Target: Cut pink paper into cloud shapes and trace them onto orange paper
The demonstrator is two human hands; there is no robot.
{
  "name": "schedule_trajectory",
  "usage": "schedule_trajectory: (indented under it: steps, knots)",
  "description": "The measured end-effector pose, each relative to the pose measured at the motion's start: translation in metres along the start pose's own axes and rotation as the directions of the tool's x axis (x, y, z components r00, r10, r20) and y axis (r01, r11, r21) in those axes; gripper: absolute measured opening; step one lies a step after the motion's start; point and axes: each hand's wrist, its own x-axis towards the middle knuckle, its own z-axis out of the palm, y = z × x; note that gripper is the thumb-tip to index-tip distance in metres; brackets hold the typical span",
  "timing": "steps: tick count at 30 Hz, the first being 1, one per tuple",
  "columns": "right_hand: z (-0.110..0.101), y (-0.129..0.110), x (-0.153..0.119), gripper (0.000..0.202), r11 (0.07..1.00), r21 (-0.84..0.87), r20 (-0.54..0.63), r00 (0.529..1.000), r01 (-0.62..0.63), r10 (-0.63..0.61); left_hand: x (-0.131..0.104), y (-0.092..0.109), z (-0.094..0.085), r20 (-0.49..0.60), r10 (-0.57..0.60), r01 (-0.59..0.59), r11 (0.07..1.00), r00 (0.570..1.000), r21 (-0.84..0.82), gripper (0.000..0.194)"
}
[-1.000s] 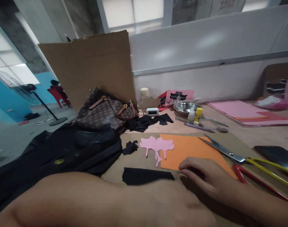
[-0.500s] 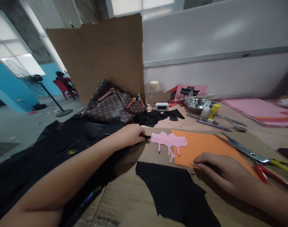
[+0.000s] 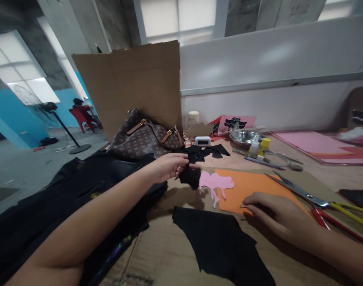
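Observation:
Pinched in my left hand [image 3: 171,167] is a small black fabric piece [image 3: 191,176], lifted at the left end of a pink paper cutout [image 3: 217,180]. That cutout lies partly over an orange sheet [image 3: 253,184] and has several thin strips hanging from its wavy body. My right hand [image 3: 279,216] rests over the lower edge of the orange sheet, thumb and fingers closed; a tiny pale tip shows between them, too small to name. A large black fabric piece [image 3: 217,242] lies in front, between my hands. Scissors [image 3: 314,200] with red and yellow handles lie open beyond my right hand.
Black cloth [image 3: 116,190] covers the left side under my forearm. Behind stand a patterned handbag [image 3: 145,139], a small white digital display [image 3: 203,141], black scraps [image 3: 209,151], a metal bowl [image 3: 245,138] and a yellow-capped bottle [image 3: 263,147]. Pink sheets [image 3: 303,143] lie back right.
My left hand has raised the small black fabric piece, which now hangs visibly from its fingers. My right hand stays in place. The camera view has tilted up slightly.

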Motion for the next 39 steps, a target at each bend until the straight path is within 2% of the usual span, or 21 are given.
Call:
schedule_trajectory:
  steps: [4, 7, 11, 14, 17, 21, 25, 30, 32, 33, 34, 36, 38, 39]
  knots:
    - [-0.001, -0.002, 0.0, 0.035, 1.0, -0.011, -0.008, 1.0, 0.002, -0.003, -0.003, 0.003, 0.002, 0.035, -0.052, 0.054, 0.997, 0.998, -0.062, 0.026]
    - [-0.001, -0.001, 0.0, 0.036, 1.0, -0.015, -0.018, 1.0, -0.002, 0.002, -0.002, 0.003, -0.002, 0.018, -0.042, 0.043, 0.998, 0.999, -0.055, 0.026]
    - [-0.001, 0.001, -0.001, 0.036, 1.0, -0.016, -0.012, 1.0, -0.008, 0.008, 0.002, 0.002, -0.014, -0.024, 0.067, -0.066, 0.997, 0.997, 0.036, 0.036]
    - [0.0, 0.002, -0.001, 0.037, 1.0, -0.007, -0.005, 1.0, -0.019, 0.019, 0.006, 0.002, -0.03, -0.063, 0.163, -0.146, 0.966, 0.985, 0.215, 0.044]
    - [-0.001, 0.002, -0.001, 0.038, 1.0, 0.001, 0.005, 1.0, -0.03, 0.03, 0.01, -0.002, -0.047, -0.026, 0.197, -0.161, 0.866, 0.98, 0.473, 0.032]
    - [-0.001, 0.002, 0.0, 0.036, 1.0, 0.008, 0.024, 0.999, -0.027, 0.027, 0.014, -0.016, -0.058, 0.138, 0.154, -0.206, 0.651, 0.978, 0.73, 0.023]
    - [-0.001, 0.001, -0.001, 0.036, 1.0, 0.009, 0.029, 1.0, -0.014, 0.014, 0.019, -0.031, -0.059, 0.244, 0.138, -0.28, 0.496, 0.96, 0.822, 0.013]
    - [-0.001, 0.001, -0.004, 0.034, 0.999, -0.025, 0.022, 0.999, 0.028, -0.028, 0.024, -0.038, -0.059, 0.241, 0.177, -0.294, 0.409, 0.954, 0.864, 0.009]
    - [-0.001, 0.001, -0.003, 0.033, 0.999, -0.037, 0.014, 0.999, 0.037, -0.036, 0.021, -0.033, -0.049, 0.205, 0.212, -0.277, 0.406, 0.956, 0.871, 0.011]
    - [-0.002, 0.001, -0.003, 0.032, 0.998, -0.038, 0.009, 0.999, 0.042, -0.041, 0.017, -0.028, -0.039, 0.184, 0.234, -0.269, 0.413, 0.955, 0.87, 0.013]
    - [-0.002, 0.001, -0.003, 0.032, 0.998, -0.038, 0.001, 0.999, 0.048, -0.047, 0.01, -0.022, -0.024, 0.164, 0.259, -0.265, 0.424, 0.952, 0.866, 0.015]
    - [-0.003, 0.001, -0.002, 0.031, 0.998, -0.034, -0.011, 0.998, 0.059, -0.059, -0.014, -0.007, 0.016, 0.175, 0.303, -0.305, 0.462, 0.937, 0.833, 0.021]
    - [-0.003, 0.0, -0.002, 0.03, 0.997, -0.037, -0.021, 0.997, 0.071, -0.072, -0.048, 0.01, 0.061, 0.309, 0.317, -0.436, 0.504, 0.896, 0.746, 0.021]
    - [-0.003, 0.0, -0.003, 0.03, 0.996, -0.041, -0.028, 0.996, 0.08, -0.081, -0.066, 0.018, 0.082, 0.435, 0.346, -0.554, 0.577, 0.831, 0.6, 0.025]
